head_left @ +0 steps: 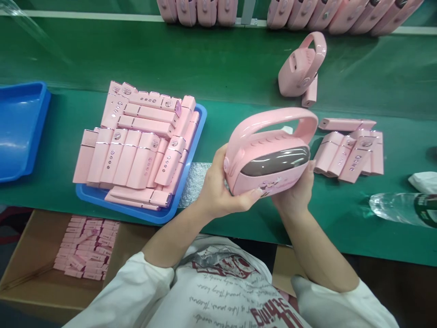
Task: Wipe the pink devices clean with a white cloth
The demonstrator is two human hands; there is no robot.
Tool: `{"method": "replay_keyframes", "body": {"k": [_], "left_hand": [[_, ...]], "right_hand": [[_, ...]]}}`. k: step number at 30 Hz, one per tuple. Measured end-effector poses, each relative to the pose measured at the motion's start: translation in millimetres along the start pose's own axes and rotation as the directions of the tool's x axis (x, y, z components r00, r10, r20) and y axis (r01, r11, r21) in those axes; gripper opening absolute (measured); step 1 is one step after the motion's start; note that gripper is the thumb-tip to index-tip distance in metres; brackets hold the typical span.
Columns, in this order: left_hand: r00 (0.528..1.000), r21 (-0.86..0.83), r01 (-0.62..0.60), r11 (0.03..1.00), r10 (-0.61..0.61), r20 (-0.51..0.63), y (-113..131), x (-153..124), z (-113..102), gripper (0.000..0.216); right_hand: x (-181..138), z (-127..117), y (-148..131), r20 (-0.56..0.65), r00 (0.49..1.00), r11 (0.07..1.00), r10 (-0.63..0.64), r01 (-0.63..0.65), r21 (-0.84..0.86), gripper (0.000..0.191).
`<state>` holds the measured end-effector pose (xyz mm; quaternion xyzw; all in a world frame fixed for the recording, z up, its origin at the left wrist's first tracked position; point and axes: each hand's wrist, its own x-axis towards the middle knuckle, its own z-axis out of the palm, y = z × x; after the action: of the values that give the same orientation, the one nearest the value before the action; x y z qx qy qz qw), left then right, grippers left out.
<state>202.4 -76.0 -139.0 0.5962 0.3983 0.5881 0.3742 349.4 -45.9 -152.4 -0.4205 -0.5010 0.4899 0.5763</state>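
Observation:
I hold a pink handled case (269, 157) with a glossy grey oval panel above the green table, in both hands. My left hand (220, 191) wraps its left end and underside, fingers closed on it. My right hand (295, 196) cups its right underside, fingers curled behind the case. A blue tray (191, 175) heaped with several pink rectangular sticks (136, 150) lies just left of my left hand. More pink sticks (351, 152) lie loose to the right of the case.
Another pink handled case (300, 68) rests on a stick farther back. Rows of pink cases (290, 11) line the far rail. A second blue tray (18, 127) sits at left, a plastic bottle (403, 207) at right, a cardboard box (41, 273) of small pink parts below.

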Motion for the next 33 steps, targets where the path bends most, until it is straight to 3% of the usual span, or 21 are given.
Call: {"method": "replay_keyframes", "body": {"k": [5, 12, 19, 23, 26, 29, 33], "left_hand": [[0.998, -0.124, 0.008, 0.992, 0.0, 0.067, -4.2, 0.0, 3.3, 0.068], [0.996, -0.121, 0.019, 0.993, -0.009, 0.088, -5.4, -1.0, 4.5, 0.073], [0.971, -0.321, 0.222, 0.921, -0.18, 0.156, -2.7, 5.7, 6.6, 0.071], [0.931, -0.518, 0.364, 0.774, -0.319, 0.176, -3.7, 3.5, 10.9, 0.065], [0.894, -0.618, 0.425, 0.661, -0.413, 0.174, -3.5, -1.2, 14.3, 0.059], [0.886, -0.664, 0.428, 0.613, -0.428, 0.177, -2.9, -4.3, 16.0, 0.049], [0.89, -0.699, 0.391, 0.599, -0.44, 0.121, -3.6, -6.6, 15.0, 0.039]], "right_hand": [[-5.6, -3.7, -5.0, -0.088, 0.995, 0.999, -0.042, 0.045, 0.025, 0.048], [-8.1, -5.4, -7.6, -0.088, 0.996, 0.999, -0.018, 0.015, -0.031, 0.051], [-12.7, -12.8, 4.2, -0.116, 0.978, 0.971, -0.173, 0.15, -0.184, 0.054], [-18.5, -18.5, 11.1, -0.097, 0.921, 0.91, -0.378, 0.35, -0.221, 0.049], [-23.5, -21.9, 13.9, -0.063, 0.834, 0.82, -0.548, 0.52, -0.238, 0.044], [-27.9, -25.2, 18.3, -0.04, 0.724, 0.697, -0.689, 0.646, -0.31, 0.047], [-32.3, -28.1, 25.0, 0.004, 0.673, 0.63, -0.74, 0.696, -0.344, 0.059]]}}
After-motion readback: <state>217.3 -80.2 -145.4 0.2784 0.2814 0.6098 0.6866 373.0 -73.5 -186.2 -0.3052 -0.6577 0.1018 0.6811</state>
